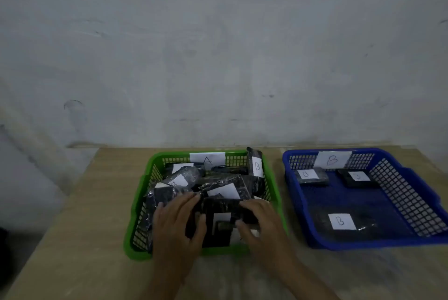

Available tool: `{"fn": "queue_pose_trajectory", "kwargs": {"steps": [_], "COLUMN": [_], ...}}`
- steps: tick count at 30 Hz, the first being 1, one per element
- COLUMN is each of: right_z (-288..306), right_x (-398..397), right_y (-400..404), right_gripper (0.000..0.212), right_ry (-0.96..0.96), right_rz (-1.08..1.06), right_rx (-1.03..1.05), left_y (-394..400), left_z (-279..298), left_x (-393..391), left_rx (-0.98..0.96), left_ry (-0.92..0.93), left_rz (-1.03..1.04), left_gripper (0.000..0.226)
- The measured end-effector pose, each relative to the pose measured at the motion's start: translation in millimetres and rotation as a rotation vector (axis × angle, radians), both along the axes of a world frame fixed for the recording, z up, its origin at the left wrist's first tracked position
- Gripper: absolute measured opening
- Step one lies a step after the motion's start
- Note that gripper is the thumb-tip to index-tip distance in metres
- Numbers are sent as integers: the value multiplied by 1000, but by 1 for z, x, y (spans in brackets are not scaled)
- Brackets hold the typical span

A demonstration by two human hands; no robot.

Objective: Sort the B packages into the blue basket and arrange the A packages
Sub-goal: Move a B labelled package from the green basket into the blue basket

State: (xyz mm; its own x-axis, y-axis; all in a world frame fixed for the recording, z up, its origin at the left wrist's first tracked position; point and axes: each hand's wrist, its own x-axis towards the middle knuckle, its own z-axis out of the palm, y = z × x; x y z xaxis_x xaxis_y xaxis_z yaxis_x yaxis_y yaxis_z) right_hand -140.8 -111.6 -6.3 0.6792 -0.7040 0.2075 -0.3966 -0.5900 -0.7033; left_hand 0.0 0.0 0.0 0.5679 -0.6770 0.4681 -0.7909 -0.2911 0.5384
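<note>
A green basket (138, 205) tagged A holds a heap of several black wrapped packages with white labels. One of them (256, 166) stands upright at the basket's back right corner and shows a B. My left hand (178, 224) and my right hand (257, 222) rest on either side of a black package (219, 223) at the front of the heap, fingers curled onto it. Its label letter is hidden. The blue basket (412, 193) tagged B stands to the right with three B packages: back left (311, 176), back middle (357, 177), front (341, 222).
Both baskets sit on a light wooden table (92, 239) against a grey wall. A gap of bare wood separates the two baskets. The table's left edge runs diagonally at the left.
</note>
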Motion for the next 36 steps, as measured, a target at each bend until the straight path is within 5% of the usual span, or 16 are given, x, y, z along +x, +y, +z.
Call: {"fn": "queue_pose_trajectory", "kwargs": {"steps": [3, 9, 13, 17, 23, 29, 36], "right_z": [2, 0, -10, -19, -3, 28, 50], "right_x": [20, 51, 65, 75, 73, 53, 9], "right_y": [7, 21, 45, 63, 60, 31, -17], "right_gripper": [29, 29, 34, 50, 35, 20, 30], "right_ry": [-18, 37, 176, 313, 2, -294, -374], "right_rz": [3, 40, 46, -25, -15, -82, -181], "right_rx": [0, 164, 110, 66, 197, 223, 266], "left_y": [0, 3, 6, 7, 7, -5, -46], "left_z": [2, 4, -4, -2, 16, 44, 43], "left_x": [25, 68, 88, 91, 85, 64, 15], "left_rx": [-101, 110, 216, 144, -103, -99, -36], "left_ry": [-16, 129, 369, 403, 406, 593, 677], "left_rz": [65, 88, 42, 20, 61, -81, -272], "left_gripper": [43, 51, 39, 20, 18, 67, 46]}}
